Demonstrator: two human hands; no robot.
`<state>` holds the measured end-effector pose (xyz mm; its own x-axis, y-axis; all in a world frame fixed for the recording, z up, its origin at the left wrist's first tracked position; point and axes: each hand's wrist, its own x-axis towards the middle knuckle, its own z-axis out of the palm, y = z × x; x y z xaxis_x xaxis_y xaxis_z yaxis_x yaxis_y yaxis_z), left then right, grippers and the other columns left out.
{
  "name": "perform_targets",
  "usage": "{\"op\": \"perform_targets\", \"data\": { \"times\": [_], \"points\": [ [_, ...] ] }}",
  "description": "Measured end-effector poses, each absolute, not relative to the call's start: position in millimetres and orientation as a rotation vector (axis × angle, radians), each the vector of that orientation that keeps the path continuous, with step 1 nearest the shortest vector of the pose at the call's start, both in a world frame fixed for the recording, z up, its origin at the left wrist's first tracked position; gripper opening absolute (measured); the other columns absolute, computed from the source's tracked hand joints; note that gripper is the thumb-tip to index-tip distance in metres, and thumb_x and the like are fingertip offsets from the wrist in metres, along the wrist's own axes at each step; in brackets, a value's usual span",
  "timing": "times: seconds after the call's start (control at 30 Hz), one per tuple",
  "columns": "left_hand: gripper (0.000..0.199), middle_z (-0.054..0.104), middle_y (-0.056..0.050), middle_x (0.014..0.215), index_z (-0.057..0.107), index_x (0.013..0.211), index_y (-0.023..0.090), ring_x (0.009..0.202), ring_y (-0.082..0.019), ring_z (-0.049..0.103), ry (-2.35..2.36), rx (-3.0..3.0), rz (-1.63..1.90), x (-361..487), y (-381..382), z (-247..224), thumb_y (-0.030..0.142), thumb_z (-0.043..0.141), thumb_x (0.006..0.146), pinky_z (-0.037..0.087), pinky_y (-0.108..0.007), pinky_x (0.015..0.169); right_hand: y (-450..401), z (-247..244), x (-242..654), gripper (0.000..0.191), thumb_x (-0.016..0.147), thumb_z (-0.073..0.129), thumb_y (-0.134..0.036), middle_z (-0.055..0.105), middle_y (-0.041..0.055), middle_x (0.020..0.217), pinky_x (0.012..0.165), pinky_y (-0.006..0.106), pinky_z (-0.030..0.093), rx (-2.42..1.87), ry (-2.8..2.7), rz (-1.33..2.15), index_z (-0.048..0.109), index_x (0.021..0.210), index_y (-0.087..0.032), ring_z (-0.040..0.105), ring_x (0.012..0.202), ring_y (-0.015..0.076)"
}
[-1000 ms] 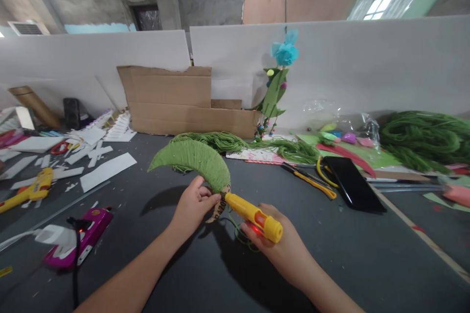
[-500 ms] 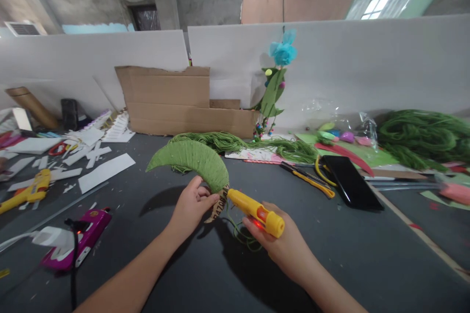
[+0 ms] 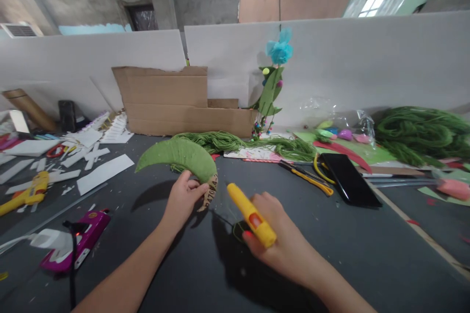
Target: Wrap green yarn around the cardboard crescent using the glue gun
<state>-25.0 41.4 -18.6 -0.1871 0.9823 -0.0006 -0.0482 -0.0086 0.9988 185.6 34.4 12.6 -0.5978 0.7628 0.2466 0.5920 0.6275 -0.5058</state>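
My left hand (image 3: 185, 195) pinches a crescent-shaped piece of cardboard near its lower end. Green yarn (image 3: 183, 154) is wound tightly round most of the crescent, while its bare brown cardboard tip (image 3: 210, 193) shows printed figures. In my right hand (image 3: 281, 234) is a yellow glue gun (image 3: 249, 212), gripped with its nozzle pointing up and left. A gap lies between the nozzle and the cardboard tip. Below them, a loose strand of green yarn (image 3: 237, 230) curls over the dark table, partly hidden by my right hand.
Green yarn skeins (image 3: 216, 142) lie at the back, before a cardboard sheet (image 3: 176, 100). Scissors (image 3: 306, 178) and a black phone (image 3: 348, 181) are to the right. Leftward are white scraps (image 3: 105, 173), another yellow glue gun (image 3: 35, 190) and a magenta power strip (image 3: 79, 242) with cables.
The glue gun's nozzle has come away from the cardboard tip. My left hand has shifted the crescent left, and the glue gun points more steeply upward.
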Motion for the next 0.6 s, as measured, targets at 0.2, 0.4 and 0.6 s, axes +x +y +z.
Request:
{"op": "perform_targets", "data": {
  "times": [0.2, 0.4, 0.6],
  "points": [
    [0.031, 0.065, 0.001, 0.069, 0.047, 0.095, 0.017, 0.061, -0.015, 0.064, 1.311, 0.995, 1.49, -34, 45, -18, 0.029, 0.063, 0.071, 0.047, -0.026, 0.061, 14, 4, 170, 0.016, 0.065, 0.064, -0.027, 0.051, 0.0016, 0.079, 0.084, 0.036, 0.031, -0.764, -2.806, 0.623, 0.052, 0.072, -0.019, 0.043, 0.08, 0.0193],
    [0.026, 0.06, 0.005, 0.06, 0.046, 0.089, 0.018, 0.054, -0.011, 0.057, 1.261, 1.072, 1.354, -16, 33, -14, 0.028, 0.062, 0.071, 0.044, -0.022, 0.055, 19, 3, 172, 0.024, 0.064, 0.064, -0.024, 0.054, 0.0029, 0.091, 0.087, 0.036, 0.033, -0.826, -2.538, 0.832, 0.053, 0.085, -0.02, 0.045, 0.09, 0.0201],
    [0.02, 0.052, 0.008, 0.055, 0.042, 0.078, 0.02, 0.053, -0.009, 0.052, 1.245, 1.151, 1.189, 4, 18, -10, 0.024, 0.061, 0.072, 0.039, -0.018, 0.05, 33, -16, 165, 0.027, 0.07, 0.056, -0.017, 0.054, 0.0018, 0.096, 0.083, 0.031, 0.041, -1.022, -1.674, 1.31, 0.04, 0.091, -0.022, 0.052, 0.093, 0.0148]
  ]
}}
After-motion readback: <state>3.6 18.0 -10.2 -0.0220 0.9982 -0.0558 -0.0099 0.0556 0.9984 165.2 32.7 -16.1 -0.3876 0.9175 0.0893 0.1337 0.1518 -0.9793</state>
